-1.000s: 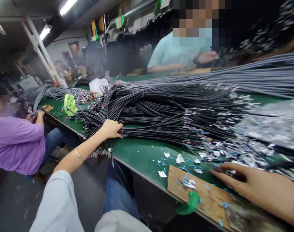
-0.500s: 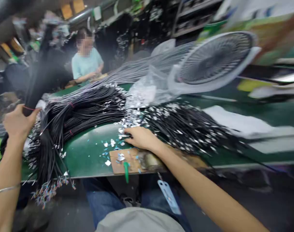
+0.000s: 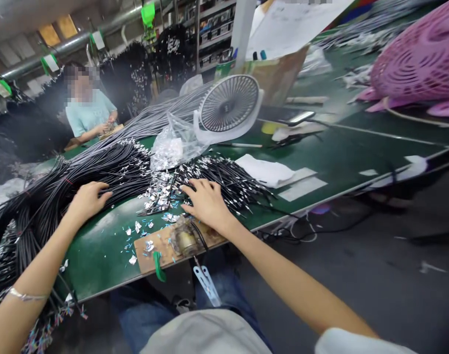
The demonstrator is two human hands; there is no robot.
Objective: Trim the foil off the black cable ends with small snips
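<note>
My left hand rests on the near edge of a big pile of black cables, fingers curled over a few of them. My right hand lies flat with fingers spread on a smaller heap of black cable ends with silver foil tips. Between my hands, foil scraps and blue bits litter the green table. A small wooden board with a metal tool fixed on it sits at the table edge just under my right wrist.
A white desk fan and a clear bag of foil scraps stand behind the cables. White papers lie to the right, a purple basket at far right. Across the table sits a person in a light blue shirt.
The view swung right. My left hand came down from a raised cable bundle onto the pile. My right hand shifted from the foil scraps onto the cable ends.
</note>
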